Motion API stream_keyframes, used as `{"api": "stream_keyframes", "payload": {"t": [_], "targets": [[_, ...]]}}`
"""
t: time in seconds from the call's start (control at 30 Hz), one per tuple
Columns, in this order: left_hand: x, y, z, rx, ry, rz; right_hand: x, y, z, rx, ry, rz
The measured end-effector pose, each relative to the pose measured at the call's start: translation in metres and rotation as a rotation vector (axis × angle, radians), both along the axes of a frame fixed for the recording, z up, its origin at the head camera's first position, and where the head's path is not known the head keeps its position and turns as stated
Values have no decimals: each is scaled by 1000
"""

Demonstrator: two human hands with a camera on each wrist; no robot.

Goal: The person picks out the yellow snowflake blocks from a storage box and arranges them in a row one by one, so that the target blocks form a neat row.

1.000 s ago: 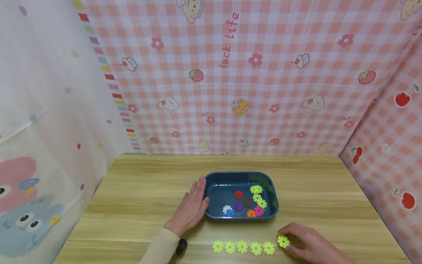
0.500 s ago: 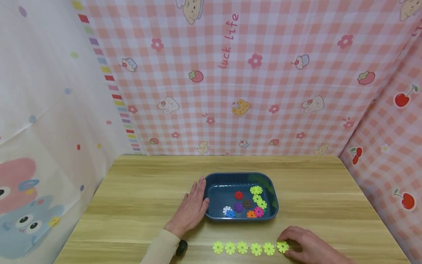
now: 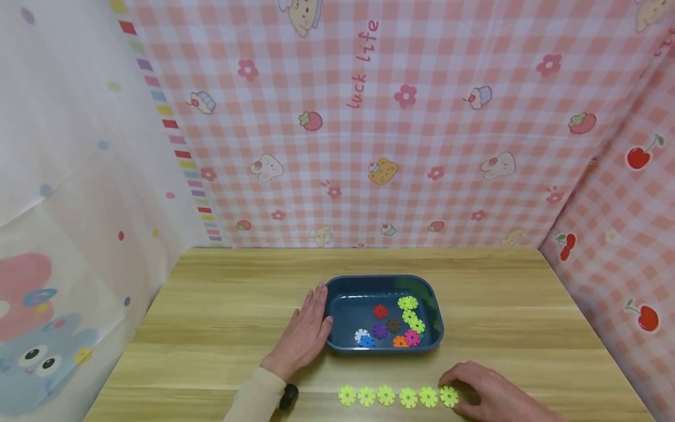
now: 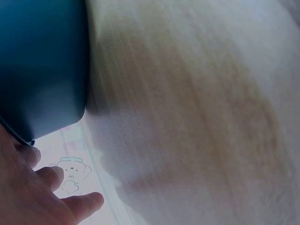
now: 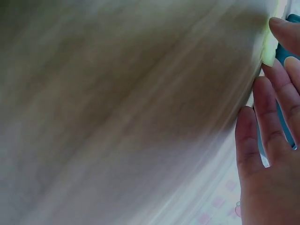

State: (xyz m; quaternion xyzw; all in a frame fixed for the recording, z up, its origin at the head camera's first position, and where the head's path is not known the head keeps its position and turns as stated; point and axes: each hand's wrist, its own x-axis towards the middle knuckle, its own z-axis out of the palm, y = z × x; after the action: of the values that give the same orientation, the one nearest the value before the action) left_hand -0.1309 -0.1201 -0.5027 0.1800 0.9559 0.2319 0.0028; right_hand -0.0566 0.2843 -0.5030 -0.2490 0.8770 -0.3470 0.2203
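Note:
Against the left wall of a dark blue tray (image 3: 348, 284), my left hand (image 3: 300, 337) lies with its fingers straight. The left wrist view shows those fingers beside the tray's outer wall (image 4: 47, 70). A row of several yellow-green snowflake discs (image 3: 386, 395) lies on the table in front of the tray. At the row's right end, my right hand (image 3: 490, 390) pinches the last snowflake disc (image 3: 449, 397) between thumb and finger. In the right wrist view, that disc (image 5: 269, 49) appears edge-on near the thumb.
Inside the tray are more snowflake discs, among them a red disc (image 3: 380, 311), a purple disc (image 3: 379, 331), a pink disc (image 3: 412, 338) and several yellow-green ones. The wooden table (image 3: 237, 305) meets a pink checked cloth (image 3: 448, 135) at the back.
My right hand has brought its snowflake disc down and slightly left, level with the row's right end. The left hand has stayed at the tray.

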Motion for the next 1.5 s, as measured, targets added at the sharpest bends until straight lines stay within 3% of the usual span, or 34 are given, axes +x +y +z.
{"api": "stream_keyframes", "payload": {"t": [0.13, 0.23, 0.33, 0.47, 0.57, 0.6, 0.67, 0.9, 1.07, 1.27, 1.5], "targets": [[-1, 1, 0, 1, 8, 2, 1, 1, 4, 7, -27, -26], [-1, 2, -1, -1, 11, 6, -1, 0, 11, -9, 13, -34], [0, 2, -1, -3, 5, 8, -6, -6, 23, -29, 191, -62], [0, 1, -1, -1, 8, 7, -19, -21, 39, -89, 546, -134], [-1, 0, 0, 0, 13, 9, -33, -35, 47, -112, 711, -173], [-1, 0, 0, 1, 14, 9, -37, -40, 50, -108, 720, -177], [-1, -1, 0, 4, 12, 10, -46, -49, 53, -84, 697, -176], [0, 0, 0, -3, 2, 5, -78, -77, 55, 43, 490, -179], [-1, 0, 0, 1, -1, 10, -95, -89, 49, 104, 440, -158], [-1, -1, 1, 3, -9, 13, -107, -102, 44, 150, 399, -132], [-1, 0, 1, 3, -12, 13, -115, -116, 36, 193, 323, -173]]}}
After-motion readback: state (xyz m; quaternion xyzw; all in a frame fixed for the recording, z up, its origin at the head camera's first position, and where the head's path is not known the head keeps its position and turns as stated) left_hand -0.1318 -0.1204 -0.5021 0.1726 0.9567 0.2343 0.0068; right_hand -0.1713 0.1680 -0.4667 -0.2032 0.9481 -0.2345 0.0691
